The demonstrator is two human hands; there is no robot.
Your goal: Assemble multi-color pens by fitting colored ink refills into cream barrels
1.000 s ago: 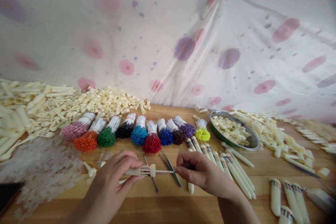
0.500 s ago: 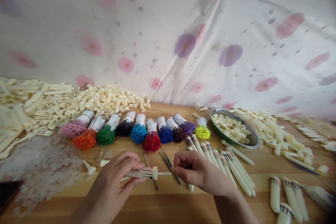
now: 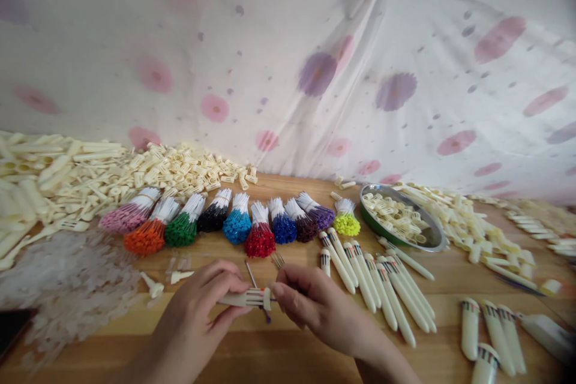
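My left hand (image 3: 198, 306) is closed around a cream pen barrel (image 3: 245, 298) held level above the wooden table (image 3: 279, 342). My right hand (image 3: 310, 306) pinches at the barrel's open end, fingertips touching it; the thin refill it pushes is hidden inside. A few loose refills (image 3: 276, 260) lie just behind the hands. A row of refill bundles with coloured ends, from pink (image 3: 121, 217) through red (image 3: 260, 240) to yellow (image 3: 346, 223), lies beyond them.
Finished cream pens (image 3: 378, 279) lie in a row right of my hands, more at the lower right (image 3: 488, 327). A metal bowl (image 3: 434, 241) holds small cream parts. Piles of cream parts (image 3: 90, 174) and clear pieces (image 3: 67, 282) fill the left. Flowered cloth (image 3: 315, 72) hangs behind.
My right hand has moved left to the barrel's end, and the white refill that stuck out has gone into the barrel. The left hand has held still.
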